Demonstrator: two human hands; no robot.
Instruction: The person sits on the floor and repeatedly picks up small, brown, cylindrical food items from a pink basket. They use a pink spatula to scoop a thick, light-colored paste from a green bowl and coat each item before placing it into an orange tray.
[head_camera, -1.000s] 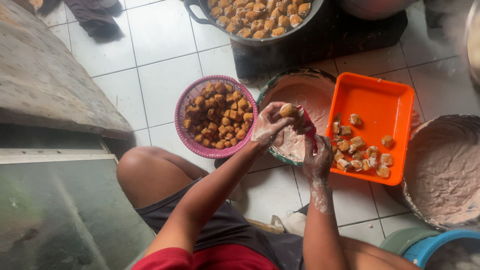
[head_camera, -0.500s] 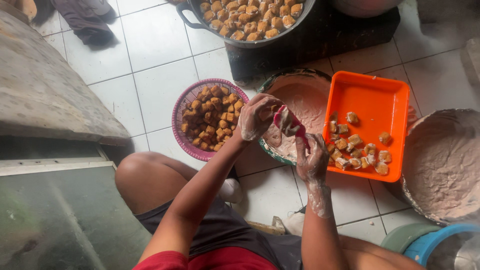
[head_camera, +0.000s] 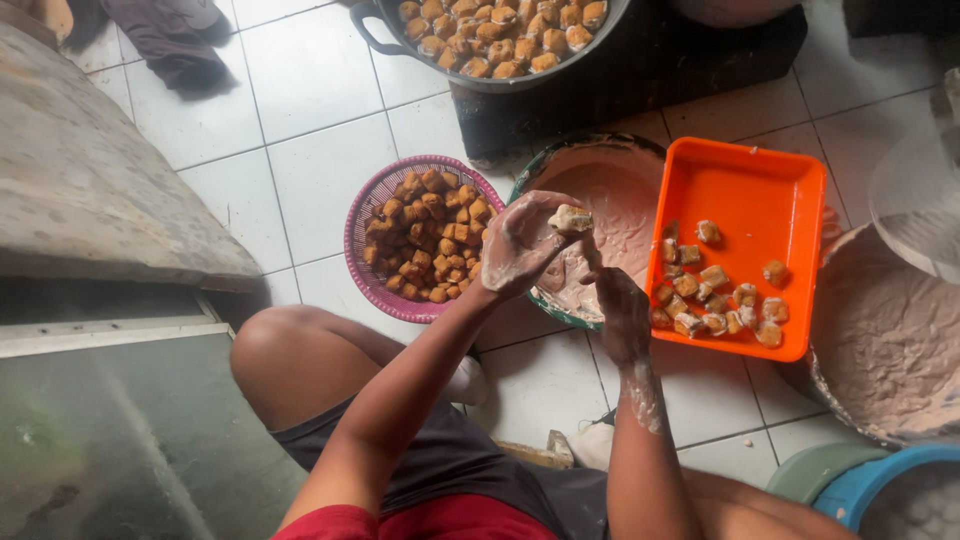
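My left hand (head_camera: 525, 245), smeared with pale paste, holds a fried tofu puff (head_camera: 571, 217) over the bowl of pinkish paste (head_camera: 620, 190). My right hand (head_camera: 620, 310) is just below it, fingers curled toward the puff, and seems to grip a small tool that is mostly hidden. A pink basket (head_camera: 365, 215) of brown tofu puffs stands left of the bowl. Right of the bowl, an orange tray (head_camera: 745, 190) carries several filled puffs along its near side.
A dark pan (head_camera: 490, 82) of fried pieces sits on a black stove at the top. A large bowl of paste (head_camera: 885, 340) is at the right, blue and green buckets (head_camera: 850, 480) at the lower right. A concrete step (head_camera: 90, 180) lies left on white tiles.
My left hand has turned and lifted the tofu puff slightly, shifting it from over the bowl's left edge toward its middle. My right hand stayed close beneath it.
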